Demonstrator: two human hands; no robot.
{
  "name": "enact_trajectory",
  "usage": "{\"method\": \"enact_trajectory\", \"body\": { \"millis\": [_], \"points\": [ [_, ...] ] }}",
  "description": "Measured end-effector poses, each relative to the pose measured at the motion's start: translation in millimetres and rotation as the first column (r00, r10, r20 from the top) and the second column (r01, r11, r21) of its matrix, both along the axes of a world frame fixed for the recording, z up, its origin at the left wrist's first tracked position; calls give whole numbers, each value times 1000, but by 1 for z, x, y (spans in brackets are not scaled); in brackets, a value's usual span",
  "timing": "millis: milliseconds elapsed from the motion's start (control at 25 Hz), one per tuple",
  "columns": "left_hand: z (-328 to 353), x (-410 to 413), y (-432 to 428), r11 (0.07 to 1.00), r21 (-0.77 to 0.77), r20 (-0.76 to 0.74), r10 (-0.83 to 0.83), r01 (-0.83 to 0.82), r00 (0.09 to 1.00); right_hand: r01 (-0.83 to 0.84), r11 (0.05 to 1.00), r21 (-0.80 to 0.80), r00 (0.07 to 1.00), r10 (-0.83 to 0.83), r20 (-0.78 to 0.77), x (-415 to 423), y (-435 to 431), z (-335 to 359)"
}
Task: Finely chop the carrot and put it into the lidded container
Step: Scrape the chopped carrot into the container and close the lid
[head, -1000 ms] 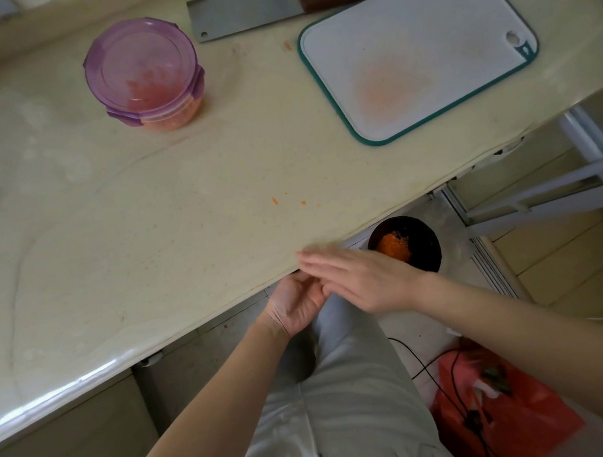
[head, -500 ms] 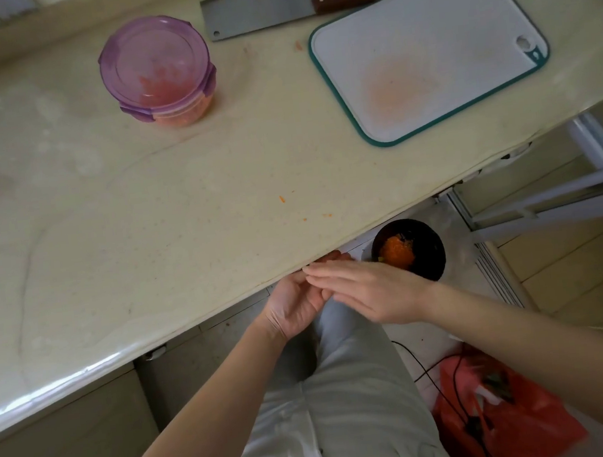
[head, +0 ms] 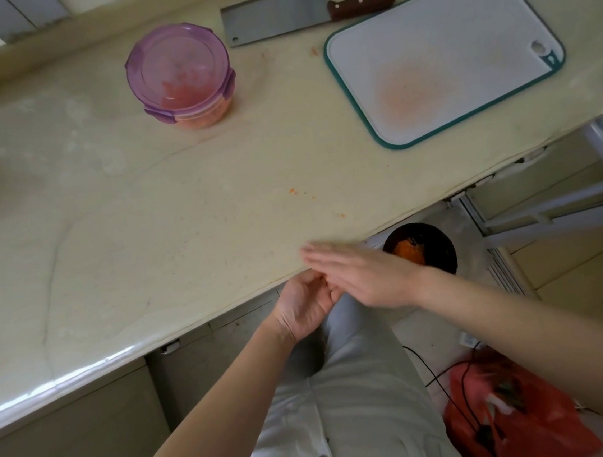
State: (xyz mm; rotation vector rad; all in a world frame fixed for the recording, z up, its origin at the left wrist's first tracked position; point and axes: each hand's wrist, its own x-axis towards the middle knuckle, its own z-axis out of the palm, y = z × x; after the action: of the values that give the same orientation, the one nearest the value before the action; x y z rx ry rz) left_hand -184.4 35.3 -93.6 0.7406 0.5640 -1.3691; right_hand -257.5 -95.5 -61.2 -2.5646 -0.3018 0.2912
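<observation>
since half a second ago the right hand [head: 365,277] is reaching further forward, its straight, flat fingers now lying over the near edge of the pale beige stone countertop [head: 142,227], blurred. the left hand [head: 305,305] is waiting palm up just under that edge, loosely cupped and gripping nothing that can be made out, touching the underside of the right hand.

the finely chopped carrot is sitting inside the round clear container with the purple clip-on lid [head: 181,76], which is closed and standing at the back of the countertop. a few orange carrot specks [head: 292,191] are lying on the stone near the front edge. the steel cleaver with a brown wooden handle [head: 279,14] is resting flat beside the container, and the white cutting board with a teal rim [head: 459,41], stained orange, is lying to its right. below, a black bin holding orange scraps [head: 433,247] is standing on the floor.
</observation>
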Motion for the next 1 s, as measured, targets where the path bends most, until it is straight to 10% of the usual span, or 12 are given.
{"method": "enact_trajectory", "body": {
  "millis": [320, 600, 800, 1000],
  "points": [
    [-3, 2, -2, 999, -43, -52, -9, 7, 999, 387, 906, -171, 897, -413, -155, 56, -33, 1],
    [-4, 3, 3, 994, -60, 63, -82, 86, 995, 54, 998, 32, 988, -49, -147, -24, 5, 13],
    [-1, 3, -1, 997, -78, -67, -17, 12, 998, 277, 959, -53, 954, -281, -106, 73, -23, 14],
    [-4, 3, -1, 999, -38, -75, -12, 10, 997, 126, 981, -145, 982, -145, -125, 63, -22, -4]
  ]
}}
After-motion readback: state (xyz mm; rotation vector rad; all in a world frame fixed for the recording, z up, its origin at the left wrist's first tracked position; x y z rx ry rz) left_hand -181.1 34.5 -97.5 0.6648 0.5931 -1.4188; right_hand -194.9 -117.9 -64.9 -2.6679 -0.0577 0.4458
